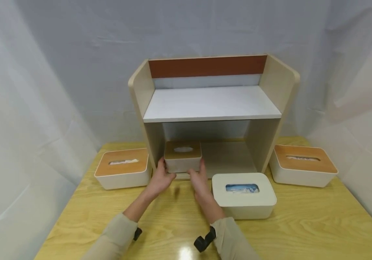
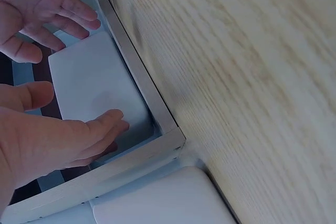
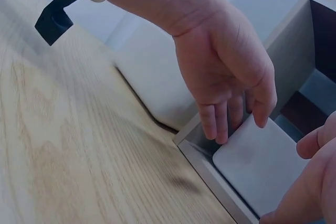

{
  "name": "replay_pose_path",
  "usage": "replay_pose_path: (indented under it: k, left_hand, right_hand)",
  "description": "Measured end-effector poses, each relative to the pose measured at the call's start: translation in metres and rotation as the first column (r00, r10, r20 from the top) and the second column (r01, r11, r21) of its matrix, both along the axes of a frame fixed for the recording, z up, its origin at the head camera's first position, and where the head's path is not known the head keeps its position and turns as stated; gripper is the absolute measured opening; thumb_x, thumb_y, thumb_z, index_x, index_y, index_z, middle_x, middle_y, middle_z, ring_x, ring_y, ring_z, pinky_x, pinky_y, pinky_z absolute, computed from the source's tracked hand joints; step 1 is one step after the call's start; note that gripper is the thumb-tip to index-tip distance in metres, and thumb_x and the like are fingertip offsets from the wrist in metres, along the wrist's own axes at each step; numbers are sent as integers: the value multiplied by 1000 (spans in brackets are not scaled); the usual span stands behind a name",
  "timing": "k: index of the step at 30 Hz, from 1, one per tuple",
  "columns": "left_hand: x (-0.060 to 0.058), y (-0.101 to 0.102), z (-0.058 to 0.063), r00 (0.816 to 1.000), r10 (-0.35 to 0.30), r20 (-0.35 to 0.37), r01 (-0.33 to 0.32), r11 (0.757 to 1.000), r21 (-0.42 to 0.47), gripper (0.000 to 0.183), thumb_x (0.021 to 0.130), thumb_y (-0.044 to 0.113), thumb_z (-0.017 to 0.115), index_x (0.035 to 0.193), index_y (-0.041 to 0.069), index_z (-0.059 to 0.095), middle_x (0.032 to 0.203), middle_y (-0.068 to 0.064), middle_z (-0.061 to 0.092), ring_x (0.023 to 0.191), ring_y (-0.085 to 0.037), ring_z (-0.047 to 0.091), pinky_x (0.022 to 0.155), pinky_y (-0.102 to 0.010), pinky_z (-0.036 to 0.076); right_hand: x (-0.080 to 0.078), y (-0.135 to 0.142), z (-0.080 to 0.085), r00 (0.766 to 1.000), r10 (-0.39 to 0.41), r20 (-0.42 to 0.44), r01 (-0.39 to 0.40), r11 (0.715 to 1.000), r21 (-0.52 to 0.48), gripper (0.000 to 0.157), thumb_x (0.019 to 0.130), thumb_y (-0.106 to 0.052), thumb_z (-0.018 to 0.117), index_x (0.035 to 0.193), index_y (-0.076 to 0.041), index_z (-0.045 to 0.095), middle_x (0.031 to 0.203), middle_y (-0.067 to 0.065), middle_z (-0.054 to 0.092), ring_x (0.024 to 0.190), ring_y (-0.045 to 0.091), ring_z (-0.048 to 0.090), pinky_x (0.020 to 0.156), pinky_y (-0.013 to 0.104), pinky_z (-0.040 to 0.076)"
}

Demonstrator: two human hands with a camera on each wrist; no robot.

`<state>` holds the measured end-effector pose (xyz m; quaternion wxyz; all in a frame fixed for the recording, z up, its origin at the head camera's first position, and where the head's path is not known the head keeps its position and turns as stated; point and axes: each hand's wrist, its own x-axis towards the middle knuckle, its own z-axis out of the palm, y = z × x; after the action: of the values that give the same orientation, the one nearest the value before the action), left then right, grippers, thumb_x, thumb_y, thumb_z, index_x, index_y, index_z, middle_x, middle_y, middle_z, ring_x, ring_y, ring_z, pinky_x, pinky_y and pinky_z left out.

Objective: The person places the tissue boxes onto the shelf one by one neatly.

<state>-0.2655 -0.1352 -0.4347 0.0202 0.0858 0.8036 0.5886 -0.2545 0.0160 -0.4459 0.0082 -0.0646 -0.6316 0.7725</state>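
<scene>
A small tissue box (image 1: 182,164) with a brown wood-look lid and white sides sits on the left part of the desk shelf's lower board (image 1: 228,159). My left hand (image 1: 160,180) is at its left side, close to the shelf's side panel; my right hand (image 1: 200,180) is at its right front corner. In the left wrist view, the fingers of the left hand (image 2: 58,140) and right hand (image 2: 47,9) are mostly straight beside the white box (image 2: 100,77). In the right wrist view, the left hand (image 3: 226,66) has its thumb by the box's corner. Exact contact is hard to tell.
A wood-lidded tissue box (image 1: 124,169) stands left of the shelf, another (image 1: 303,168) to its right. An all-white tissue box (image 1: 244,198) sits in front, beside my right forearm. Above my hands is the white upper shelf board (image 1: 212,103). White sheets (image 1: 75,72) surround the wooden table (image 1: 159,224).
</scene>
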Motion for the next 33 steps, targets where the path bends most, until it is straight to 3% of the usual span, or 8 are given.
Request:
replay_pose_path:
  k: [3,6,13,18,25,33]
  left_hand:
    - [-1,1,0,1000,6,-15,-6,1000,8,86,83,-8,52,150,-16,-1,149,-41,24,136,-51,35,108,-57,37]
    - [0,2,0,1000,21,-9,-22,999,-25,86,83,-5,52,150,-17,-2,152,-42,16,138,-52,30,111,-56,35]
    - [13,-1,8,998,63,-21,-65,982,-176,88,87,4,55,152,-13,-2,157,-38,4,147,-46,12,119,-54,15]
    - [21,3,14,1000,27,-8,-28,988,-150,88,89,5,56,154,-9,-2,159,-36,3,148,-46,9,119,-56,14]
    - [34,8,22,1000,-17,15,19,994,-104,86,93,8,56,157,-3,-1,161,-32,2,146,-50,13,114,-61,23]
    - [46,13,33,996,-74,38,75,997,-26,86,96,11,58,159,4,-1,162,-29,5,146,-50,15,116,-60,22]
  right_hand:
    - [0,-1,1,1000,-2,7,2,1000,-17,88,85,0,52,159,-4,4,165,19,2,152,34,1,121,52,4]
    - [1,1,2,1000,-5,8,5,1000,-18,88,84,0,52,159,-3,6,165,18,2,152,35,1,121,53,4]
    - [14,5,9,997,76,25,-77,996,40,88,86,-9,57,159,-4,9,165,20,7,151,37,3,120,57,5]
    - [24,14,14,991,128,50,-129,991,32,87,87,-13,58,160,-8,10,163,23,11,151,39,9,118,60,13]
    - [35,29,23,983,185,13,-185,983,8,86,87,-10,57,160,-7,11,162,25,15,150,37,16,117,55,25]
    - [50,52,37,962,273,-27,-273,962,14,79,95,-12,53,161,-12,10,164,20,15,150,32,18,118,51,25]
